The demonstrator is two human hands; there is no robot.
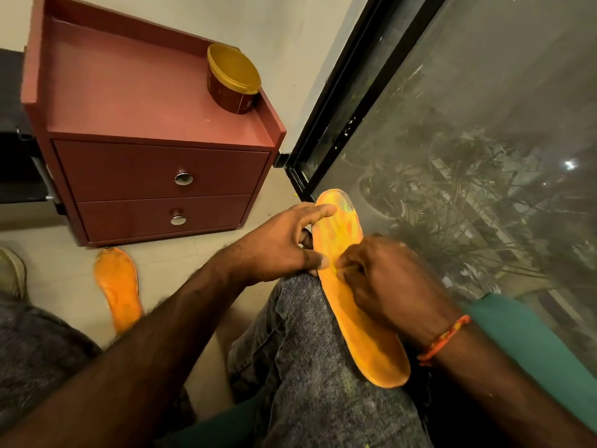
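Insole [355, 321]: lies along my knee, toe end towards the window.
Left hand [284, 244]: grips the insole's edge, forefinger across the top.
Right hand [381, 279]: pinches a thin stick [348, 270] on the insole, too blurred to identify.
Risk: the insole only balances there, so if my left grip slackens it slides off.
Risk: a hard stroke could smear my jeans [307, 334].

A little red cabinet [129, 101] is standing on the pale floor [64, 276] by the wall. A round tub [233, 79] with a yellow lid is sitting on top of it, near the right edge. Shiny round knobs [183, 178] are sticking out of its two drawers. An orange shoe pad [118, 286] is lying flat on the floor just in front. A big window [484, 92] with a black frame is showing green plants [452, 163] outside.
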